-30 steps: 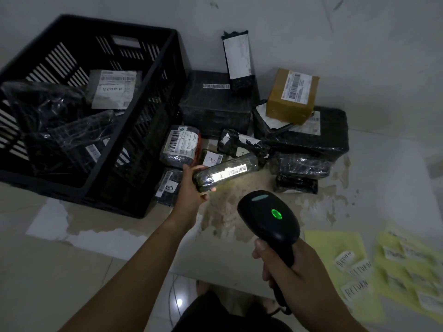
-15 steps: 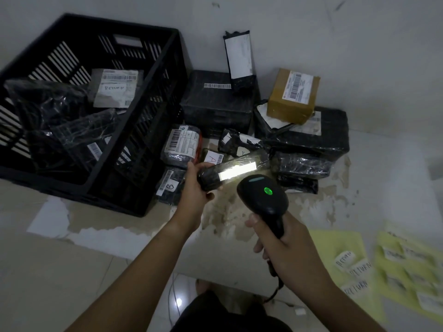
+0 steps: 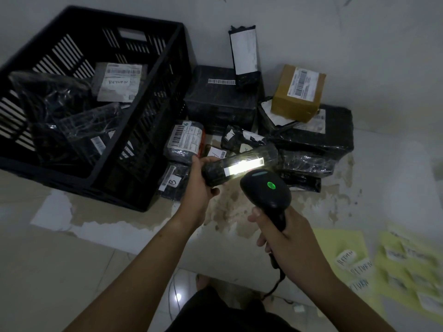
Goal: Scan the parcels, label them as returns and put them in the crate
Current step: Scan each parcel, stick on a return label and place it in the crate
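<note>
Parcels (image 3: pixel 311 137) on stained surface (image 3: pixel 236 209) by wall (image 3: pixel 359 32)

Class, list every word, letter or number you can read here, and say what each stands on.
"RETURN": handwritten on the white label of a parcel in the crate.
"B": on the label of a black parcel beside the crate.
"RETURN": on three stickers on the yellow sheet.
Printed labels on the brown box and the held parcel: too small or glared to read.

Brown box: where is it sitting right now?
Head view, upper right: the brown box rests on a large black parcel by the wall, right of the crate.
</note>
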`<state>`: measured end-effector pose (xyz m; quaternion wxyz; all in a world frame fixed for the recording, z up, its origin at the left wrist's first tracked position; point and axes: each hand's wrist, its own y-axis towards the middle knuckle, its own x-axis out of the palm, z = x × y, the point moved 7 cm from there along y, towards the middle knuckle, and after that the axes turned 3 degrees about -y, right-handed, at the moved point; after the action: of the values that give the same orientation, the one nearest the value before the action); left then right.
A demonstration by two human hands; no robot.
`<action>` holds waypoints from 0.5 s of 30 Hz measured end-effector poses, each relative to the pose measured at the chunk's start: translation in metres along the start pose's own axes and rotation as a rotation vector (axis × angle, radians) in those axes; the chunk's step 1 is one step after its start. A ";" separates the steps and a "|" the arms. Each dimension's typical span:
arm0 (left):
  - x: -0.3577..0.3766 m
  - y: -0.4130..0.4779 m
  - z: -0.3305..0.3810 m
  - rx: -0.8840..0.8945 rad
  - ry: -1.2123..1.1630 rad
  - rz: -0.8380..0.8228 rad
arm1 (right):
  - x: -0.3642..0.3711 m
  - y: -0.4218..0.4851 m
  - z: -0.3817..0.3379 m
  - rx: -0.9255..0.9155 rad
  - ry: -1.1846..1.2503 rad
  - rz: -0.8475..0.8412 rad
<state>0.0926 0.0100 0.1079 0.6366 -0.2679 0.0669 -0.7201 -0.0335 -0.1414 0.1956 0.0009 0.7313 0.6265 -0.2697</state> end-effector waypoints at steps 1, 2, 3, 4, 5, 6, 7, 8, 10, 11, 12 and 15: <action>0.001 0.000 0.000 0.000 -0.002 -0.002 | 0.000 0.000 -0.001 -0.005 0.006 0.000; 0.001 -0.001 0.000 -0.001 -0.007 -0.005 | 0.000 0.000 -0.002 -0.008 0.010 0.001; 0.002 -0.001 0.000 -0.004 -0.013 -0.008 | 0.000 0.000 -0.003 -0.010 0.010 0.002; 0.002 -0.001 0.000 -0.004 -0.014 -0.007 | 0.001 0.000 -0.003 -0.011 0.008 0.003; 0.002 -0.001 0.000 -0.004 -0.011 -0.004 | 0.000 0.001 -0.003 -0.014 0.006 0.005; 0.001 0.000 0.000 -0.004 -0.008 -0.001 | 0.000 0.000 -0.003 -0.016 0.006 0.006; 0.001 0.000 0.000 -0.005 -0.007 0.000 | 0.000 0.000 -0.004 -0.019 0.007 0.006; 0.001 0.000 0.000 -0.005 -0.006 0.000 | 0.000 0.000 -0.004 -0.021 0.009 0.005; 0.000 0.001 0.000 -0.004 0.000 0.003 | -0.001 -0.001 -0.005 -0.023 0.011 0.000; 0.000 0.002 0.001 -0.003 0.003 0.004 | -0.001 -0.002 -0.006 -0.023 0.012 -0.002; 0.000 0.003 0.001 -0.003 0.005 0.006 | -0.001 -0.002 -0.006 -0.021 0.013 -0.003; -0.002 0.006 0.002 -0.006 -0.001 0.020 | -0.003 -0.006 -0.006 -0.013 0.009 0.001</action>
<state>0.0987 0.0109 0.1064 0.6430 -0.2696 0.0716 -0.7133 -0.0368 -0.1410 0.2043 0.0030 0.7326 0.6280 -0.2624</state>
